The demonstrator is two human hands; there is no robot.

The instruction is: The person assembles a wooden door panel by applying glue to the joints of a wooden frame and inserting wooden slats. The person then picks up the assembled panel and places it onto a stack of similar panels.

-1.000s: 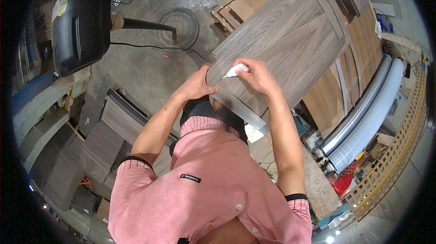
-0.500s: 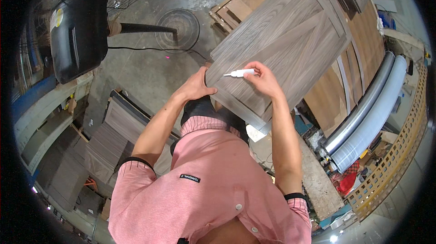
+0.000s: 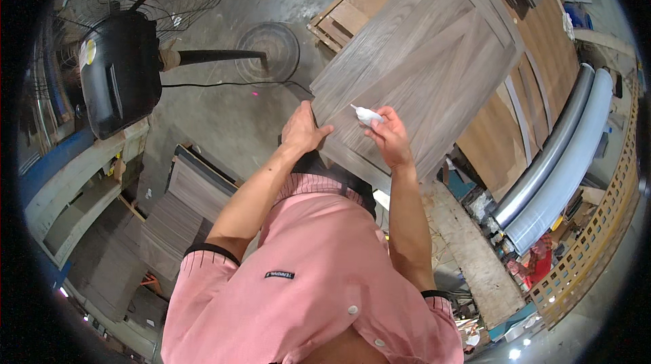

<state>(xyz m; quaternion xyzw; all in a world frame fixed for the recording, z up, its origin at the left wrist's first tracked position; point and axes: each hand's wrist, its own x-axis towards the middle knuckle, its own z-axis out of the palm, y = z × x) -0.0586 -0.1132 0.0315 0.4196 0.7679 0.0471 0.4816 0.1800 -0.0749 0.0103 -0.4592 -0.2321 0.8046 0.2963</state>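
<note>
A grey-brown wood-grain cabinet door [image 3: 420, 59] with a raised frame and slanting strips lies in front of me. My left hand [image 3: 304, 129] grips its near left edge, the thumb on the top face and the fingers over the side. Above the near part of the door, my right hand [image 3: 389, 135] holds a small white glue bottle [image 3: 368, 116] between thumb and fingers. The bottle's thin nozzle tilts up and to the left, apart from the surface.
A black fan [image 3: 121, 69] on a round base [image 3: 268, 52] stands at left, its cable crossing the floor. More wood-grain panels [image 3: 173, 225] rest at lower left. Brown boards [image 3: 498, 137] and long plastic-wrapped rolls [image 3: 563, 167] lie right, beside a yellow perforated rail [image 3: 590, 242].
The bottle has turned in my right hand, its nozzle swinging upward from near the door's left border. My left hand still holds the edge, and the view has shifted slightly.
</note>
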